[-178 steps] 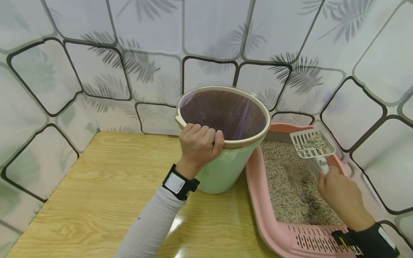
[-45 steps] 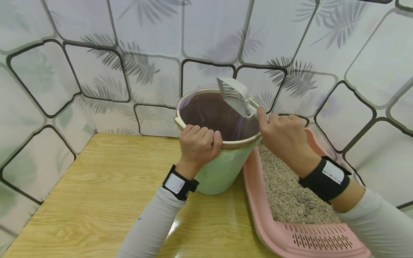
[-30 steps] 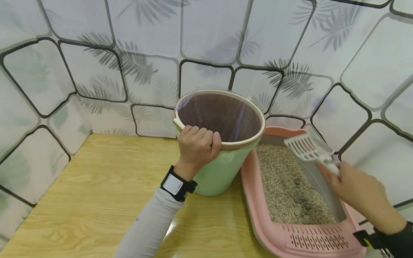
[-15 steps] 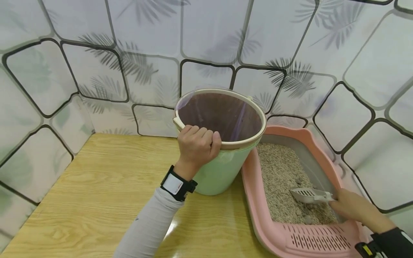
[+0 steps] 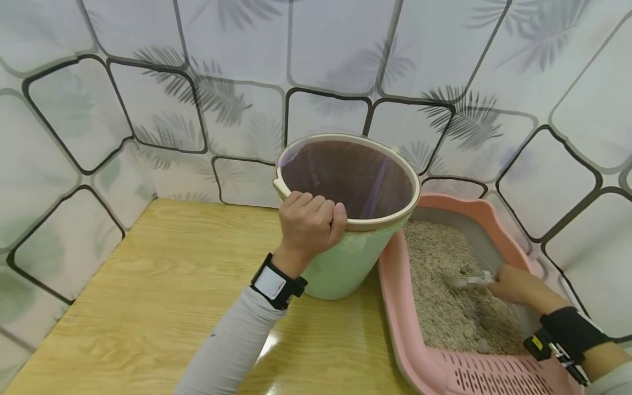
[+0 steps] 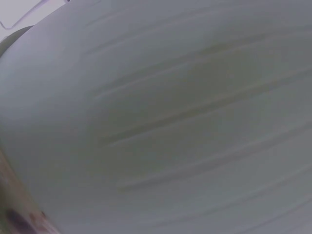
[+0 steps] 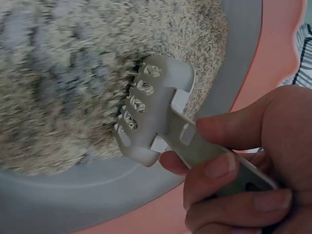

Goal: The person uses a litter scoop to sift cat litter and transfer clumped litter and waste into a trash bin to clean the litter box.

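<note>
My right hand (image 5: 513, 286) grips the pale litter scoop (image 7: 161, 117) by its handle, thumb on one side and fingers wrapped round the other. I have the scoop inside the pink litter box (image 5: 396, 291), on the right of the scene, with its slotted head tilted and its toothed front edge sunk in the sandy litter (image 5: 432, 263); grains show through the slots. Just nearer than the scoop, some dark grey clumps (image 5: 471, 323) lie on the litter, towards the near end of the box. A grey inner wall (image 5: 481, 236) runs round the far and right sides of the litter, and the near end of the box is a pink step (image 5: 439, 363) cut with rows of slots.

My left hand (image 5: 312, 225) holds the near left part of the cream rim (image 5: 377, 221) of the pale green bin (image 5: 333, 271), fingers curled over the edge. The bin stands on the wood-grain bench (image 5: 148, 285), just left of the litter box; I cannot tell whether the two touch. A translucent purple liner (image 5: 345, 178) covers its inside. From my left wrist I see mostly a pale, ribbed surface, blurred.

I wear a black strap on each wrist and grey sleeves (image 5: 232, 343). Behind everything hangs a leaf-printed backdrop (image 5: 237, 44).
</note>
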A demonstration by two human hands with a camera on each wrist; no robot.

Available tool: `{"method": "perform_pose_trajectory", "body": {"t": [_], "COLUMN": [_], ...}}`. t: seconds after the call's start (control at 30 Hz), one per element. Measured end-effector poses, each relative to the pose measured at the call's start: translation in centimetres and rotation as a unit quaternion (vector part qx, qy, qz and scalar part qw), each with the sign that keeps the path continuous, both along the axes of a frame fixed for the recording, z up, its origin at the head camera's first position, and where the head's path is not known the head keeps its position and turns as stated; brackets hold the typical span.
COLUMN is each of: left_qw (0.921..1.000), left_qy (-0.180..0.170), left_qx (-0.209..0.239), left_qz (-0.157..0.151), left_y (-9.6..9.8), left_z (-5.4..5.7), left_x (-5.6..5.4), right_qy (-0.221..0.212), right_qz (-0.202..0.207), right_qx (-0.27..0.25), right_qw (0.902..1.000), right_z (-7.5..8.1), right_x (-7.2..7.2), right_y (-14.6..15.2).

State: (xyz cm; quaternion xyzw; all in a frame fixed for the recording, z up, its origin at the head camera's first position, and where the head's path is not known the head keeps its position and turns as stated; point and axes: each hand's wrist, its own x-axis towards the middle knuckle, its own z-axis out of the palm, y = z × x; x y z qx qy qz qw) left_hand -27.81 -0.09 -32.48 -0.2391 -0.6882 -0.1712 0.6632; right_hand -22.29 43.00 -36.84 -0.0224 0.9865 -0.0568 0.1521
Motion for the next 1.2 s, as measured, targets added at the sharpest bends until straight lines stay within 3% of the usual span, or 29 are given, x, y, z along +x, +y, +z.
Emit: {"method": "perform_pose_trajectory", "body": {"t": [0.23,0.5,0.73,1.2], "left_qw": [0.9998,0.9997,0.9999,1.0], "left_qy": [0.001,0.0,-0.006,-0.005], "left_qx": [-0.005,-0.01,-0.007,-0.002], "left_qz": [-0.019,-0.023,-0.012,0.001], "left_y": [1.3,1.9,1.1,0.0], "left_z": [0.1,0.1,0.2,0.0], "left_x": [0.5,0.7,0.7,0.4], "right_qy": [-0.03,-0.015,0.053,0.127], "right_qz": [0.002,-0.03,-0.027,-0.112], "right_qx": [-0.012,-0.009,-0.041,-0.088], "right_qw": [0.9995,0.9994,0.9974,0.9816], "right_z": [-0.8,-2.1,-2.3,-0.2], "right_x": [-2.5,-2.9,-1.0,4.8], "right_y": [-0.5,-0.9,-1.1,-4.5]}}
